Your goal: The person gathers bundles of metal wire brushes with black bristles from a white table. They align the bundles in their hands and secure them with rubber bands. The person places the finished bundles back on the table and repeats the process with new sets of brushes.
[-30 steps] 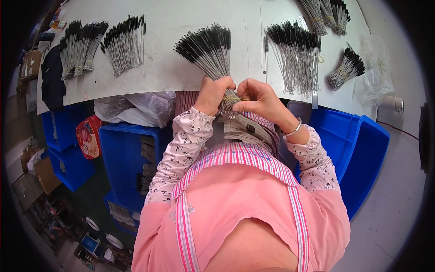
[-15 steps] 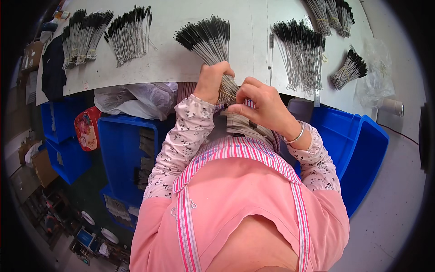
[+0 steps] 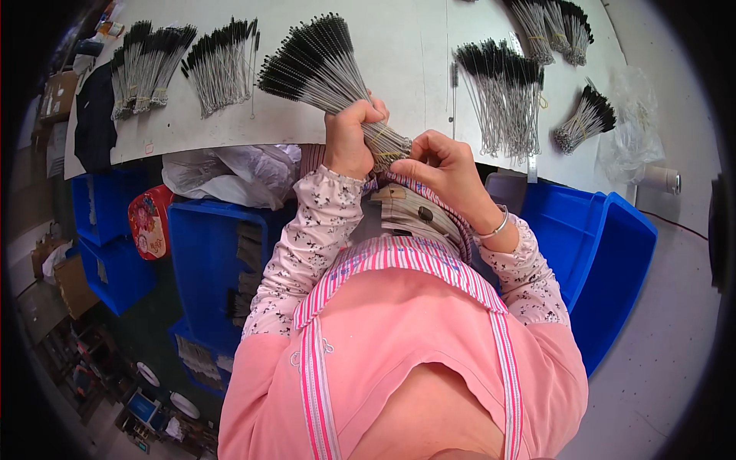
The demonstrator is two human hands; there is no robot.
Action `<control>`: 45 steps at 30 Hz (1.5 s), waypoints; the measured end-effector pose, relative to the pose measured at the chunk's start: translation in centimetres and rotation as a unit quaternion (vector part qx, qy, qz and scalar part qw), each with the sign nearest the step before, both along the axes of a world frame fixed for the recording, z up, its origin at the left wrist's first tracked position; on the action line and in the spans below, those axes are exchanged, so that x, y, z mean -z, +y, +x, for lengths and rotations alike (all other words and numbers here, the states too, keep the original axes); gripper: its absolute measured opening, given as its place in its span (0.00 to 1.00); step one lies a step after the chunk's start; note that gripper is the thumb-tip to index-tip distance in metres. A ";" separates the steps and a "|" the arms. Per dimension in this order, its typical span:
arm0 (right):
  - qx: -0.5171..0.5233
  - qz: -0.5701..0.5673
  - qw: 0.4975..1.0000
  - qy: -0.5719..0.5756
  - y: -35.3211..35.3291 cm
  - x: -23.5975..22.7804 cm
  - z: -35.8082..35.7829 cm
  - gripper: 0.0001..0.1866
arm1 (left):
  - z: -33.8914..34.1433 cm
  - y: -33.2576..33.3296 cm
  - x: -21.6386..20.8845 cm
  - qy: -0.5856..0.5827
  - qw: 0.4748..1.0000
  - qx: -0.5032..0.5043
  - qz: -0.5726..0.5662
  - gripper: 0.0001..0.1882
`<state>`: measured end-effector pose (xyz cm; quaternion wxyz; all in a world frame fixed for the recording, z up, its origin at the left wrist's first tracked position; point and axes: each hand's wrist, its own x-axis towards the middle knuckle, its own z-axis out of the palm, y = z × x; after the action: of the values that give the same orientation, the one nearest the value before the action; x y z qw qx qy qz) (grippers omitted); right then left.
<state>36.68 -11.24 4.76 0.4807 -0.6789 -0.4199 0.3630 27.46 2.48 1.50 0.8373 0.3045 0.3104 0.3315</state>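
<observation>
My left hand (image 3: 351, 139) is wrapped round a thick bundle of thin wire brushes (image 3: 316, 65). Their black bristle heads fan out up and to the left over the table edge, and their looped wire ends point down to the right. A yellowish rubber band (image 3: 381, 136) circles the wires just below my left fist. Close against the looped ends is my right hand (image 3: 448, 172), thumb and fingers closed in a pinch. What sits between those fingertips is too small to make out.
On the white table (image 3: 414, 46) lie more brush bundles (image 3: 149, 69), a loose pile (image 3: 222, 69), another pile (image 3: 502, 100) and a small banded bundle (image 3: 586, 119). Blue bins (image 3: 218, 268) stand below on both sides, with a plastic bag (image 3: 230, 172) and a red container (image 3: 150, 222) at left.
The brush bundle has tilted further left, its bristle heads swinging left and its wire ends lifting to the right. My right hand has shifted slightly and stays by those ends.
</observation>
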 end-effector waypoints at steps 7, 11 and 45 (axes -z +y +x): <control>0.024 0.049 0.966 0.254 -1.0 1.2 0.2 0.09 | -0.9 -0.2 -2.3 0.163 0.966 0.051 0.192 0.04; 0.019 0.118 0.982 0.145 -1.2 1.9 -0.7 0.11 | 0.2 -0.7 -3.4 0.210 0.959 -0.055 0.184 0.04; 0.034 0.179 0.982 -0.055 1.7 1.3 -2.9 0.05 | -0.7 -0.2 -2.6 0.353 0.891 -0.264 0.107 0.13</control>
<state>33.75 -9.54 3.43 0.5829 -0.6146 -0.4802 0.2278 26.72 2.24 4.07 0.5159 0.3963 0.6173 0.4424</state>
